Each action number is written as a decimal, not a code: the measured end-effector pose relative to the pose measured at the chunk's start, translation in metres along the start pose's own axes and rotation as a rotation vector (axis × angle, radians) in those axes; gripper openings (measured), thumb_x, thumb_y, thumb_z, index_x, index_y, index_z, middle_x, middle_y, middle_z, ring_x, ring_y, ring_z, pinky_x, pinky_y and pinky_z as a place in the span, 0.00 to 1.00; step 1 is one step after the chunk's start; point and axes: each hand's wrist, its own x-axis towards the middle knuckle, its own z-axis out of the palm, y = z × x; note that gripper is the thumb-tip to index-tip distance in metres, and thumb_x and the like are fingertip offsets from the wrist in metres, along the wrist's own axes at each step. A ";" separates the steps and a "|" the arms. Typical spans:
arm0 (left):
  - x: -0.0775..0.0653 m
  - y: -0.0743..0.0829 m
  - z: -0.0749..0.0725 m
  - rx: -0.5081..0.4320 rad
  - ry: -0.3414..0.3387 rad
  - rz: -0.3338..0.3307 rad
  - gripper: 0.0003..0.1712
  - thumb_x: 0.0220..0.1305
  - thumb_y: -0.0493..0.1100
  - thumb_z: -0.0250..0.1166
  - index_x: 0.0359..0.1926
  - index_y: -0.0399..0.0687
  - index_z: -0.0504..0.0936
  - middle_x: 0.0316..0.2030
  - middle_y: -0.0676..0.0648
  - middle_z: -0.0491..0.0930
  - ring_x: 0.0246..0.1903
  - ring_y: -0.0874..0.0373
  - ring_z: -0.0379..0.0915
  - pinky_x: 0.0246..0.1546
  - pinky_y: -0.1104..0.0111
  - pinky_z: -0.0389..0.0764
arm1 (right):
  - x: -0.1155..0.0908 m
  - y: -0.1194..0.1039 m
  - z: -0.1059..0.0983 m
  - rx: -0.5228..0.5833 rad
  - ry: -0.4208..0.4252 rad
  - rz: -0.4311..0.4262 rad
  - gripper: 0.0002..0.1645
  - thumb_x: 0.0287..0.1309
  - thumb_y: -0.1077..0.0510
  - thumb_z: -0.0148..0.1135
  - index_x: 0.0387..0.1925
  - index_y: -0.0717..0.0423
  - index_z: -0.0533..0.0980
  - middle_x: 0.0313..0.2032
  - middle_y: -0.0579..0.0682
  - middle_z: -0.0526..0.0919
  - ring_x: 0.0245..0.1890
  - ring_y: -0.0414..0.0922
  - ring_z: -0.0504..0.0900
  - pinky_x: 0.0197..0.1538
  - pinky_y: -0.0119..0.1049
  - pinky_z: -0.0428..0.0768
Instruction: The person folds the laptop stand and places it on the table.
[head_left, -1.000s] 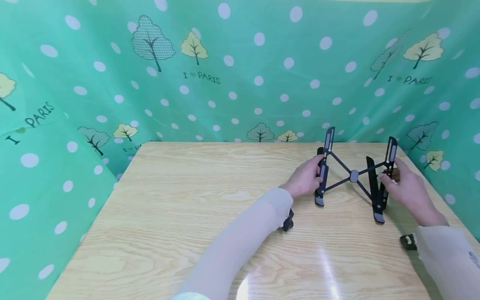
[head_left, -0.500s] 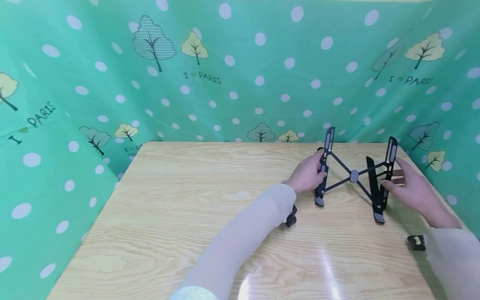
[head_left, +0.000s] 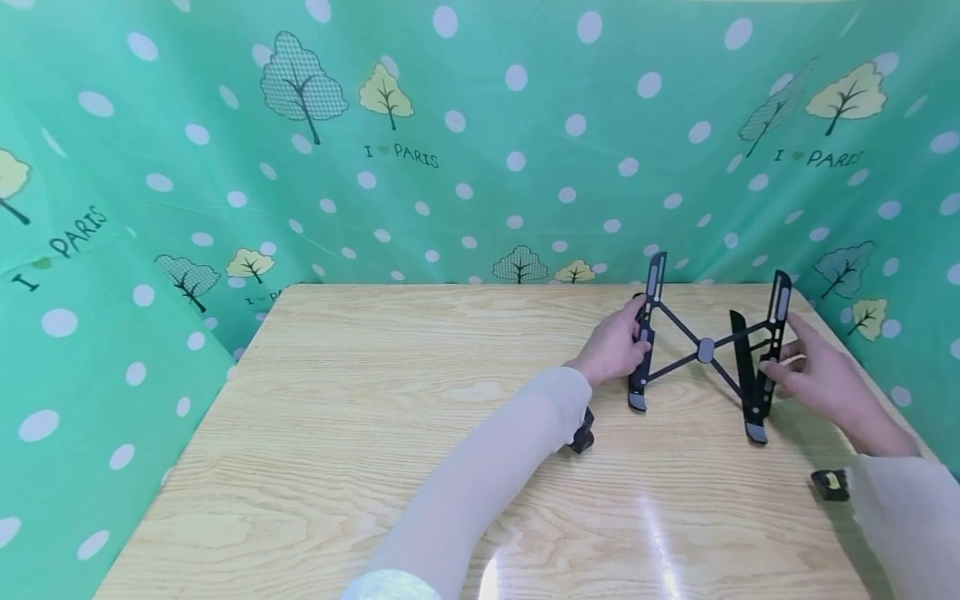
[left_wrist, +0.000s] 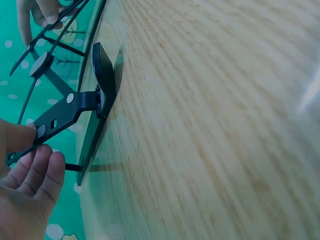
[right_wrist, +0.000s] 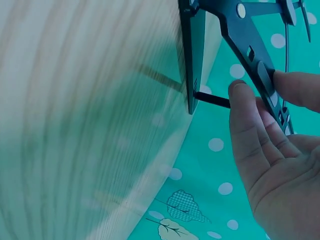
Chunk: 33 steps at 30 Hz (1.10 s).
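Note:
A black folding laptop stand (head_left: 706, 350) stands opened out at the right rear of the table, its two side arms raised and joined by crossed bars at a grey hub. My left hand (head_left: 611, 343) pinches the left side arm (left_wrist: 55, 120) between thumb and fingers, as the left wrist view shows up close. On the other side my right hand (head_left: 817, 371) grips the right side arm (right_wrist: 255, 65), thumb on its upper face and fingers beneath. A thin support strut (right_wrist: 212, 99) runs from below that arm to the base bar.
The wooden table (head_left: 360, 433) reaches back to a green dotted curtain (head_left: 480, 150), which also hangs along the left and right sides. Small black devices (head_left: 830, 484) sit at both wrists by the light sleeves. The stand is close to the table's right edge.
Over the last second my left hand shifts slightly lower on its side arm, and my right hand and sleeve move a little rightward. The stand stays in place.

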 end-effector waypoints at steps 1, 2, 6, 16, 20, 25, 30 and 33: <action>0.000 0.000 0.000 -0.008 0.002 -0.002 0.43 0.63 0.36 0.64 0.74 0.53 0.52 0.30 0.55 0.72 0.28 0.67 0.72 0.28 0.83 0.74 | 0.000 -0.001 0.000 0.009 0.002 0.000 0.53 0.66 0.56 0.56 0.74 0.54 0.30 0.40 0.65 0.70 0.24 0.48 0.80 0.24 0.40 0.81; 0.000 -0.001 0.000 -0.016 0.004 -0.004 0.44 0.63 0.36 0.64 0.74 0.54 0.52 0.30 0.54 0.72 0.28 0.67 0.72 0.28 0.83 0.75 | 0.000 -0.001 0.001 0.015 0.005 0.000 0.52 0.66 0.56 0.55 0.74 0.54 0.30 0.39 0.65 0.71 0.23 0.48 0.80 0.24 0.41 0.81; -0.001 -0.003 0.000 -0.044 0.007 -0.016 0.44 0.62 0.35 0.64 0.74 0.54 0.52 0.30 0.54 0.73 0.29 0.66 0.72 0.29 0.82 0.75 | 0.001 -0.005 0.004 0.026 0.009 0.014 0.52 0.66 0.58 0.55 0.74 0.52 0.30 0.37 0.65 0.71 0.23 0.50 0.80 0.24 0.41 0.82; -0.005 -0.010 -0.006 -0.068 0.031 -0.032 0.45 0.60 0.33 0.65 0.74 0.53 0.53 0.30 0.53 0.73 0.28 0.65 0.72 0.28 0.82 0.76 | 0.005 -0.013 0.010 0.063 -0.016 0.013 0.52 0.67 0.58 0.53 0.74 0.50 0.28 0.38 0.65 0.70 0.25 0.50 0.81 0.26 0.41 0.83; -0.008 -0.010 -0.010 -0.073 0.035 -0.040 0.46 0.60 0.33 0.65 0.74 0.55 0.52 0.30 0.53 0.72 0.29 0.65 0.72 0.28 0.83 0.75 | 0.006 -0.015 0.012 0.061 -0.021 0.006 0.52 0.67 0.58 0.53 0.74 0.49 0.28 0.38 0.64 0.70 0.26 0.50 0.80 0.26 0.40 0.83; -0.012 -0.013 -0.014 -0.085 0.033 -0.036 0.47 0.60 0.32 0.65 0.74 0.56 0.51 0.31 0.53 0.73 0.28 0.65 0.72 0.27 0.82 0.76 | 0.007 -0.021 0.014 0.068 -0.033 0.018 0.52 0.67 0.57 0.53 0.74 0.49 0.27 0.39 0.64 0.70 0.27 0.50 0.81 0.27 0.41 0.83; -0.015 -0.017 -0.017 -0.116 0.035 -0.041 0.47 0.60 0.32 0.65 0.74 0.55 0.51 0.30 0.52 0.73 0.28 0.64 0.73 0.27 0.81 0.76 | 0.009 -0.025 0.018 0.047 -0.028 0.000 0.52 0.67 0.57 0.54 0.74 0.52 0.28 0.39 0.65 0.70 0.26 0.51 0.80 0.27 0.40 0.82; -0.017 -0.021 -0.020 -0.144 0.041 -0.044 0.47 0.60 0.31 0.64 0.74 0.55 0.51 0.30 0.52 0.74 0.28 0.64 0.73 0.28 0.81 0.77 | 0.010 -0.029 0.020 0.039 -0.033 -0.004 0.51 0.67 0.57 0.54 0.74 0.53 0.29 0.39 0.65 0.71 0.27 0.51 0.81 0.27 0.40 0.82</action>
